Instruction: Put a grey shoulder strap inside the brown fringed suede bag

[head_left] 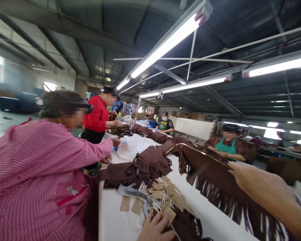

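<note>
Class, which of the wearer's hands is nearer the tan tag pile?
Left: the left hand is at the near edge of the tag pile; the right hand, farther off, holds a brown fringed piece.

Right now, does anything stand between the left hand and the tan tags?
Nothing visible does. The left hand lies at the near edge of the tag pile; bluish plastic lies along its left side.

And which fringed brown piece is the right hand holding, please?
The gold-edged piece, its edge in the right hand; the piece behind the tags lies on the table.
</note>
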A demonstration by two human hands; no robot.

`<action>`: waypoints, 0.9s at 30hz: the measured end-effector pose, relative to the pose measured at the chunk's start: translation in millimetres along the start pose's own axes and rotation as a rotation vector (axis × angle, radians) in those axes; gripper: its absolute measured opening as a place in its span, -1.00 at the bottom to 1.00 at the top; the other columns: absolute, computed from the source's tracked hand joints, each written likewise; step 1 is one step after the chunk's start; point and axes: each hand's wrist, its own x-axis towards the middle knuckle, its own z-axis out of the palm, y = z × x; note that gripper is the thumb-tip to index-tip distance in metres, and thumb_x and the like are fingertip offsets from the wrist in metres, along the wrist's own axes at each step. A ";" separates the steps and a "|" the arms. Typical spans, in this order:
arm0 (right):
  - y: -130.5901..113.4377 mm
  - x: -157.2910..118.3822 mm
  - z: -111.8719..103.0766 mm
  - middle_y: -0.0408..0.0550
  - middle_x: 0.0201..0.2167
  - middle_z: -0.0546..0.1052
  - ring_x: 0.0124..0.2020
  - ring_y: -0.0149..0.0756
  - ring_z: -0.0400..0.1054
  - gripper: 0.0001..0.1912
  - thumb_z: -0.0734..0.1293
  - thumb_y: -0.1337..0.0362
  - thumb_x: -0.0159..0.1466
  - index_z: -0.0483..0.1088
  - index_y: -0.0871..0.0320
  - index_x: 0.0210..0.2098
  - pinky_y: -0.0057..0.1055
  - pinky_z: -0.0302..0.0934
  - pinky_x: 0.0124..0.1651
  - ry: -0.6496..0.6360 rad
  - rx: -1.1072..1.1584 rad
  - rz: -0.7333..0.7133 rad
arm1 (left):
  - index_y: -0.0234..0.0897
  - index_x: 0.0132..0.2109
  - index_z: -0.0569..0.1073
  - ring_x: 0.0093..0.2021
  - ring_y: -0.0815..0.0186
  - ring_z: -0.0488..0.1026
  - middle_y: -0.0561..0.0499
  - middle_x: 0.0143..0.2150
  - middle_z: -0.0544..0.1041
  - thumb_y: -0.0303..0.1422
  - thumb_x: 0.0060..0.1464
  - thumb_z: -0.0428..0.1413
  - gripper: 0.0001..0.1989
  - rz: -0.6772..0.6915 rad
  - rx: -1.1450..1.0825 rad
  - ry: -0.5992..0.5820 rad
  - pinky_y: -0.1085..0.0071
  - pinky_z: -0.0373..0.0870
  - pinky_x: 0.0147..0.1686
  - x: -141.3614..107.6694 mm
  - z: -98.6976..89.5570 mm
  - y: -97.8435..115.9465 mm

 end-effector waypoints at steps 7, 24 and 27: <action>-133.7 -33.2 76.7 0.13 -0.13 0.55 -0.11 -0.12 0.48 -0.54 0.07 0.59 0.26 0.39 0.16 0.01 -0.35 0.31 -0.22 -0.318 0.256 -0.230 | 0.25 0.05 0.43 -0.03 0.20 0.50 0.14 0.02 0.56 -0.11 0.28 -0.01 -0.76 0.012 0.074 0.099 0.24 0.35 0.03 -2.4 42.6 -8.3; -72.0 -110.9 47.5 -0.03 -0.22 0.61 -0.16 -0.21 0.49 -0.59 0.01 0.26 0.35 0.46 0.10 -0.15 -0.35 0.28 -0.10 -0.519 0.743 -0.201 | -0.13 0.05 0.44 0.25 0.07 0.21 -0.04 0.22 0.38 -0.43 0.09 0.08 -0.64 -0.286 -0.558 -0.165 -0.09 -0.11 0.30 12.4 -87.3 16.3; -56.3 -153.3 25.9 -0.11 -0.43 0.58 -0.33 -0.24 0.47 -0.61 0.02 0.21 0.34 0.45 0.06 -0.28 -0.39 0.24 -0.25 -0.628 0.829 -0.194 | -0.22 -0.05 0.46 0.08 0.13 0.33 -0.09 0.02 0.49 -0.49 0.11 -0.01 -0.72 -0.355 -0.528 -0.012 0.05 0.13 0.20 13.2 -83.4 11.2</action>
